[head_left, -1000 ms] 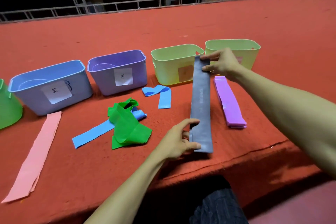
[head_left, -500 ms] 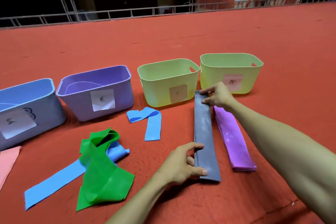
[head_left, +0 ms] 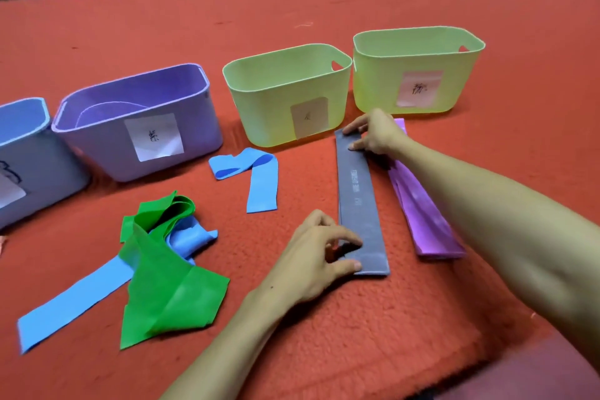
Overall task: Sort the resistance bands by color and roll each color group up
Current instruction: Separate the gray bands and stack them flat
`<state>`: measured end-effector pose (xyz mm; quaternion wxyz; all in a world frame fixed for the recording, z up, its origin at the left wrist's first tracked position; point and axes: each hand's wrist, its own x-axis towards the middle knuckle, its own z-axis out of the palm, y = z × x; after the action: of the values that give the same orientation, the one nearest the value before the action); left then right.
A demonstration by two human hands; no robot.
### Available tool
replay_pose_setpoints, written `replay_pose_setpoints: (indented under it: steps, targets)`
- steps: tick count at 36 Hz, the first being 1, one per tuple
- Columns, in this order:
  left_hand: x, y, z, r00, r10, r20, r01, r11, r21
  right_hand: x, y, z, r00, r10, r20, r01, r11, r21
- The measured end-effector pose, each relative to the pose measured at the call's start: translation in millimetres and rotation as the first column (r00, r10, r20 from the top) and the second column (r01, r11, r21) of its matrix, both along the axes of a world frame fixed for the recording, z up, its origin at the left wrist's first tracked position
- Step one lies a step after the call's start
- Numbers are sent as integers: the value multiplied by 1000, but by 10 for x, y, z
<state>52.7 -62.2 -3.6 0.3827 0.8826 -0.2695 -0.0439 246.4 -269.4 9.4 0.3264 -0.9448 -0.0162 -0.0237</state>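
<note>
while the grey band [head_left: 358,201] lies flat, both hands pinch it — left hand [head_left: 319,256] near end, right hand [head_left: 373,133] far.

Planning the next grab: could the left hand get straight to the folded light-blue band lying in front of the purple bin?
Probably yes: the left hand only pins the flat dark grey band, and bare red carpet separates it from the folded light-blue band.

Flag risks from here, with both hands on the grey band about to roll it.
1. The left hand only pinches the near end of the grey band; rubbery material could spring open once the right hand lets go of the far end.
2. The purple band lies close alongside and partly under the right forearm, so it might get dragged.
3. The green band overlaps a blue band; colours may stay mixed.
</note>
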Motion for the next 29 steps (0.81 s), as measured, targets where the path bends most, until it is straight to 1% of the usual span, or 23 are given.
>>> replay_pose_setpoints:
  steps: [2, 4, 8, 14, 19, 24, 29]
  targets:
    - [-30, 19, -20, 999, -40, 22, 41, 999, -31, -8, 15, 1, 1000, 1, -5, -1, 1000, -8]
    - [-57, 38, -36, 997, -74, 10, 74, 996, -46, -14, 26, 3, 1000, -4, -6, 3, 1000, -17]
    - [-79, 67, -61, 995, -84, 54, 85, 996, 2, -44, 48, -9, 1000, -20, -4, 20, 1000, -11]
    - [-138, 16, -103, 996, -33, 83, 36, 999, -35, -68, 62, -42, 999, -40, -5, 40, 999, 12]
    - [-123, 24, -97, 999, -14, 44, 17, 998, -63, -57, 59, -64, 999, -45, -3, 45, 999, 20]
    - [-95, 66, -76, 1000, 18, -13, -20, 988, -156, -61, 44, -86, 999, -39, 14, 39, 999, 32]
    - [-92, 90, -40, 998, 55, 8, -52, 975, -214, -61, 39, -98, 999, -35, 21, 34, 999, 39]
